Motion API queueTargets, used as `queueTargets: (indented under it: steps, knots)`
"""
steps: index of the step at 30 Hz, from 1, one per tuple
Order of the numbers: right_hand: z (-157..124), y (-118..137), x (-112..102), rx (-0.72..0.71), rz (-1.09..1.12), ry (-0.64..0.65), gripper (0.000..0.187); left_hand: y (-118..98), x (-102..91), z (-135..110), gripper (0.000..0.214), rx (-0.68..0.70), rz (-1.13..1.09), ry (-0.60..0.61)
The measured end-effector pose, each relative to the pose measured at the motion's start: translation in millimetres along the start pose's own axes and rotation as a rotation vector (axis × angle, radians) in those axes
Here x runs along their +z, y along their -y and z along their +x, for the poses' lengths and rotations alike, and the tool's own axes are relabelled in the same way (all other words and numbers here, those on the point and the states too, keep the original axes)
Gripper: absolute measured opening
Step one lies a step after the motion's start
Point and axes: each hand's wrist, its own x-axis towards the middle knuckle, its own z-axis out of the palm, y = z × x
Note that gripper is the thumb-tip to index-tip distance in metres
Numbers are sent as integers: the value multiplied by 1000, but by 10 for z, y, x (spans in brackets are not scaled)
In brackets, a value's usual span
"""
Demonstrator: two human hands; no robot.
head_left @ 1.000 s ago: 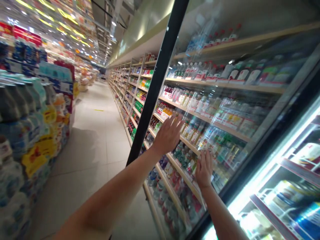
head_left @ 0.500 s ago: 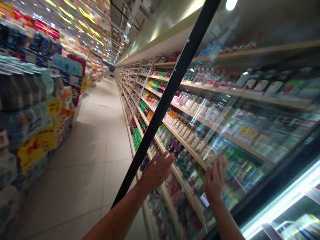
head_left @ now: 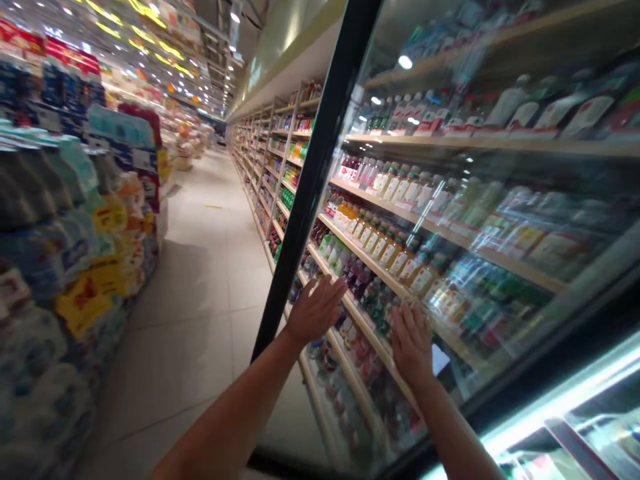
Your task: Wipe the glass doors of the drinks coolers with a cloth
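Glass cooler door [head_left: 480, 220]: one, long axis upright, swung aislewards; left hand [head_left: 315, 311] and right hand [head_left: 411, 343], fingers spread, pressed flat on it.

No text could be read anywhere; the labels on the bottles [head_left: 380, 237] behind the glass door [head_left: 500, 220] were blurred to patches of colour; the yellow tags [head_left: 83, 303] and the blue-and-white signs [head_left: 125, 133] on the stacked packs [head_left: 45, 253] across the aisle showed print too smeared to make out; no brand, price or number was legible.
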Motion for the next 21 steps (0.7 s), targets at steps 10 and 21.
queueTargets:
  steps: [10,21]
  knots:
    - [-234,-196,101,202,-7,24,60,88,417,-21,57,-29,-165,180]
    - [-1111,78,387,224,4,242,60,204,781,107,64,-15,-345,275]
